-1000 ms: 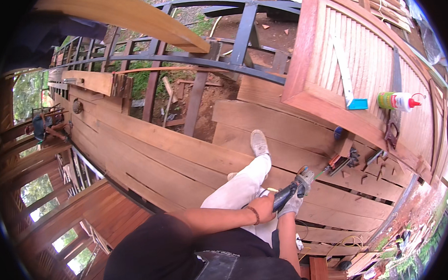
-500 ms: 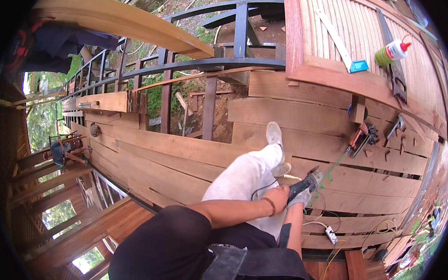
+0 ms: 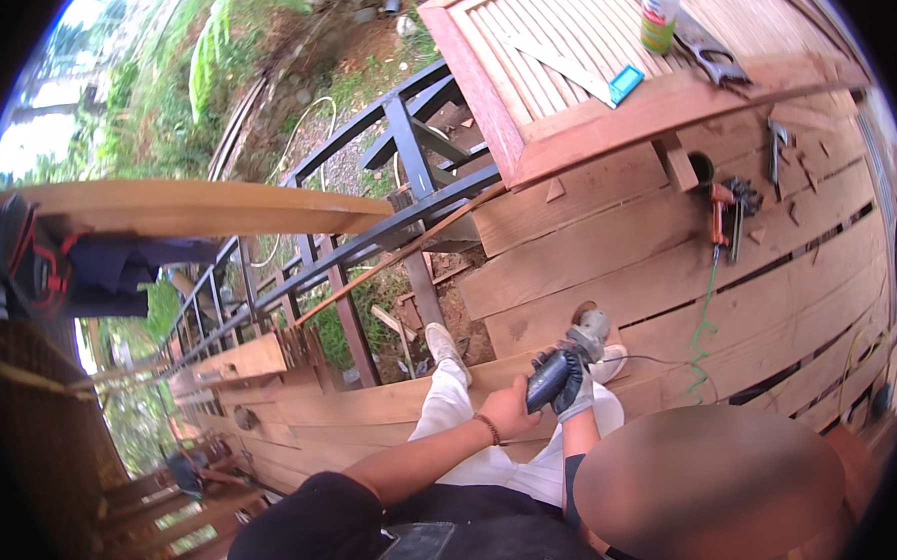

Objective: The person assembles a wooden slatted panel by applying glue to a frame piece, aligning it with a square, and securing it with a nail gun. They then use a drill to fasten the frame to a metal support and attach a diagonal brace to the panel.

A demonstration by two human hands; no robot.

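Note:
My bare left hand (image 3: pixel 509 407), with a brown bracelet at the wrist, is closed round the rear end of a dark angle grinder (image 3: pixel 549 378). My right hand (image 3: pixel 576 387), in a grey and black glove, wraps the grinder's body nearer its metal head. A brown disc (image 3: pixel 583 312) shows at the far end of the tool, over the floorboards (image 3: pixel 558 260) and close to one light shoe (image 3: pixel 612 361). The grinder is held in the air above my legs; a dark cord runs off to its right.
A slatted wooden panel (image 3: pixel 563 140) at the upper right carries a try square (image 3: pixel 569 70), a glue bottle (image 3: pixel 660 15) and a handsaw (image 3: pixel 714 60). An orange nail gun (image 3: pixel 721 218) lies below it, trailing a green coiled hose (image 3: pixel 706 324). A blurred oval covers the lower right.
The view has turned, bringing more greenery in at the upper left. My feet are farther apart. Both hands still hold the grinder, whose head now points farther up the picture.

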